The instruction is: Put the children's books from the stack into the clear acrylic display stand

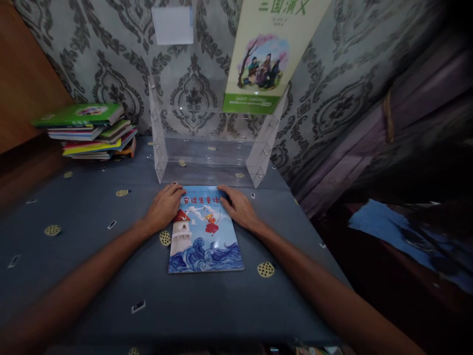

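A blue picture book lies face up on the cloth-covered table, with red Chinese lettering, a white tower, waves and a figure in red on its cover. My left hand holds its upper left edge, thumb at the top corner. At the upper right edge my right hand grips the same book, its thumb and fingers around the corner; parts of the fingers are hidden. Just beyond the book's top edge stands a clear acrylic tiered rack. A book with a green band stands high in that rack, on the right.
A stack of books, a green one on top, stands at the back left near a wooden panel. Patterned wallpaper rises behind the rack, with a white card against it. A curtain hangs right of the table.
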The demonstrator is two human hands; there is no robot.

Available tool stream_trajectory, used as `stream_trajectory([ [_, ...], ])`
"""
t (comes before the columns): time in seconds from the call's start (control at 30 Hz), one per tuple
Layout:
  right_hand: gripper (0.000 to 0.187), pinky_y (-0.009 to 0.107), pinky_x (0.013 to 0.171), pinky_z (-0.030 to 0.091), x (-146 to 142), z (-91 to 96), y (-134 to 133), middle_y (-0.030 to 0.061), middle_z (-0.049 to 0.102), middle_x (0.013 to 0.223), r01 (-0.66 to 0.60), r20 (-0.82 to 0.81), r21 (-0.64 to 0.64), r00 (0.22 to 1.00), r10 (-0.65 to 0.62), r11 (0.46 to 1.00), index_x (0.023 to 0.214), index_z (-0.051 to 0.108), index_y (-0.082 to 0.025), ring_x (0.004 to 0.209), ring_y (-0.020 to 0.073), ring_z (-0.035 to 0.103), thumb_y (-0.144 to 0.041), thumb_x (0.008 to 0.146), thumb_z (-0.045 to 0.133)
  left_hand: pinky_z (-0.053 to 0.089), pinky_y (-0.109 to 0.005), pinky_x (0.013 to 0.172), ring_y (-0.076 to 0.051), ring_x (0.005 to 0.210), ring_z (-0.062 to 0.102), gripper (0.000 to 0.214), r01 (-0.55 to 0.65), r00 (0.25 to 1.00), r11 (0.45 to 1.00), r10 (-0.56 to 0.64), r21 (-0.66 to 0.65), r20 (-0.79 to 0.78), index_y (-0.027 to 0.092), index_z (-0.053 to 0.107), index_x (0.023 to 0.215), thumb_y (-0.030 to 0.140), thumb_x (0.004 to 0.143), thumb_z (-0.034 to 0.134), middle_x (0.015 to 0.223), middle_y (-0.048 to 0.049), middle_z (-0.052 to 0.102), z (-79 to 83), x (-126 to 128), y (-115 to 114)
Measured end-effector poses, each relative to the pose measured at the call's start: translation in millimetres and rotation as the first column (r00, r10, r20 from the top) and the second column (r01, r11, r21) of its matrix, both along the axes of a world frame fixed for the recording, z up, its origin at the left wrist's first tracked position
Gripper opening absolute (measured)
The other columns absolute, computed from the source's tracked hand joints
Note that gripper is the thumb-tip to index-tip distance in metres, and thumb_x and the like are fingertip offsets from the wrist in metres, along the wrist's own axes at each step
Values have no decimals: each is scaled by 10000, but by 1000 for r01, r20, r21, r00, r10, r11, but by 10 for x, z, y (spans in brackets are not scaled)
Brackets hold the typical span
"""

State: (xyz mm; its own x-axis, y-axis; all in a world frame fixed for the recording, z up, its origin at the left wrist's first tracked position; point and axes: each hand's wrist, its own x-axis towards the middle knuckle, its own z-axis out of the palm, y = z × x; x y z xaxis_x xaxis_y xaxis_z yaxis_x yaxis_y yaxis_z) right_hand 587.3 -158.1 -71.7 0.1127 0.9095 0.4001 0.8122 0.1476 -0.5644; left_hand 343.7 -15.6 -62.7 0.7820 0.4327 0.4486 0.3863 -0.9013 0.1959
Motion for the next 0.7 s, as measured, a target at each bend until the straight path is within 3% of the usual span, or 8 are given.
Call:
stream_trajectory([
  [0.2,395,462,979,524,40,11,3,107,687,1271,32,-102,-52,994,-37,998,1315,590,-196,1077,257,671,-278,952,457,502,-443,1009,-255,1125,597,318,4,1000,1000,-5,-31,-19,176,673,1156,150,958,425,1201,-102,664,42,-12,-13],
  [0.7,373,469,1007,507,51,14,31,91,696,1260,33,-159,-35,987,-38,999,1286,610,-213,1127,250,655,-237,946,457,513,-431,960,-249,1062,622,331,24,999,998,-26,-55,-29,190,699,1137,185,952,425,1146,-88,687,107,54,19],
])
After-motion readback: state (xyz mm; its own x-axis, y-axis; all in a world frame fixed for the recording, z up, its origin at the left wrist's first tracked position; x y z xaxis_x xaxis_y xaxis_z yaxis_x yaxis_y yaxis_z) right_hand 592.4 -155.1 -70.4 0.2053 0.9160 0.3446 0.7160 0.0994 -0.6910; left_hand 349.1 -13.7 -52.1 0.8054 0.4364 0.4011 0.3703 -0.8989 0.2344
